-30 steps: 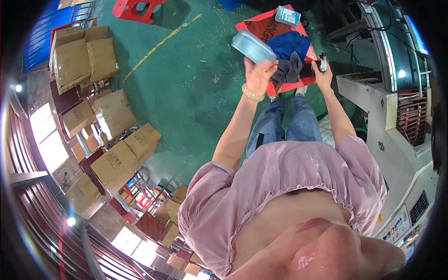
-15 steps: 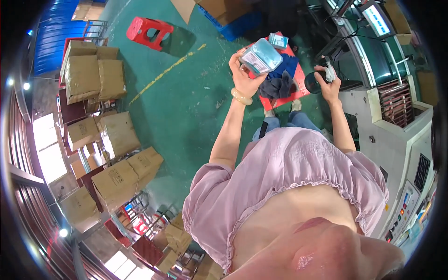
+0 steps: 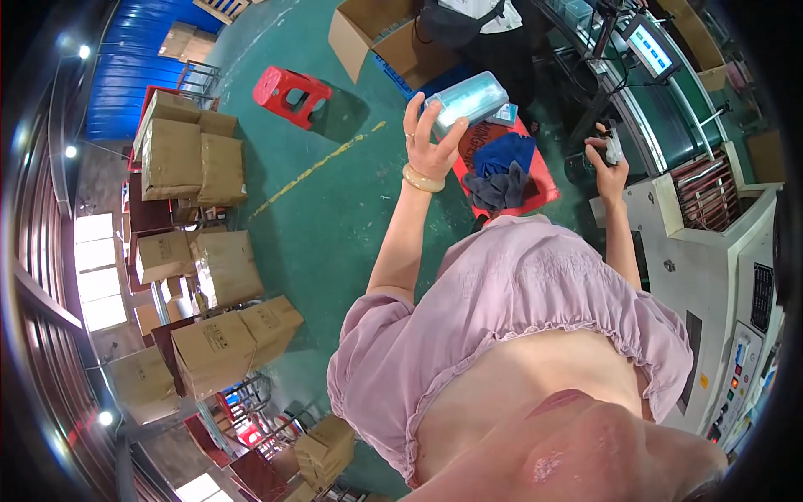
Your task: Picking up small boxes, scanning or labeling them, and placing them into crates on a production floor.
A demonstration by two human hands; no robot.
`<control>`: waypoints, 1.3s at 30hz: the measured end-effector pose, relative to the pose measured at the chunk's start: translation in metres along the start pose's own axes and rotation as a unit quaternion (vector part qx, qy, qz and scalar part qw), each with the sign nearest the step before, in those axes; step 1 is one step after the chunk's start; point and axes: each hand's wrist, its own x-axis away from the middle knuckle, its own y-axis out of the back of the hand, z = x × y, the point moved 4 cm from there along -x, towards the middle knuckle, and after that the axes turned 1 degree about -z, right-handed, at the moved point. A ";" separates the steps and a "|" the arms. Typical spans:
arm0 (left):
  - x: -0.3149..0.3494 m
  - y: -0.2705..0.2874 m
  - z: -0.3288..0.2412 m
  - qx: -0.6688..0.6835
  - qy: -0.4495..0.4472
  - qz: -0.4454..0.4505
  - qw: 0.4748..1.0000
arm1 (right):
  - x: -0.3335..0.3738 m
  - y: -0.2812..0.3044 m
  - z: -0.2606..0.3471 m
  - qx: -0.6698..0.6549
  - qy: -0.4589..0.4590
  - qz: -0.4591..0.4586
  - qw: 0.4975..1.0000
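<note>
My left hand (image 3: 431, 151), with a bangle at the wrist, grips a clear plastic box (image 3: 470, 102) with pale blue contents. The box is tilted, and the fingers lie along its near left side. Below it on a red stool (image 3: 542, 186) lie a blue cloth (image 3: 504, 153) and a dark grey cloth (image 3: 498, 189). A second small blue-and-white package (image 3: 505, 115) sits at the stool's far end, partly hidden by the box. My right hand (image 3: 611, 171) is closed around what looks like a spray bottle with a white head (image 3: 616, 146) and a dark body.
A co-worker in dark clothing (image 3: 502, 63) stands ahead, by an open carton (image 3: 401, 50) on a blue crate. To the right run a conveyor (image 3: 686, 121) with a screen (image 3: 649, 48) and a pale machine (image 3: 694, 243). Stacked cartons (image 3: 171, 159) and another red stool (image 3: 291, 96) are left.
My left hand has turned the box and moved it farther forward; its label has gone from sight. The right hand has moved slightly right. The co-worker shows more as the view shifts.
</note>
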 end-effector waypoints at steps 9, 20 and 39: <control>0.003 -0.019 0.017 0.272 0.425 0.048 0.862 | 0.006 0.004 -0.013 -0.050 -0.025 -0.015 0.998; 0.038 -0.034 0.004 0.717 0.600 -0.091 0.343 | -0.016 -0.060 0.071 -0.031 -0.002 0.154 0.988; 0.153 -0.024 -0.084 0.651 0.756 0.064 0.008 | 0.020 -0.120 0.045 0.236 -0.112 0.452 0.853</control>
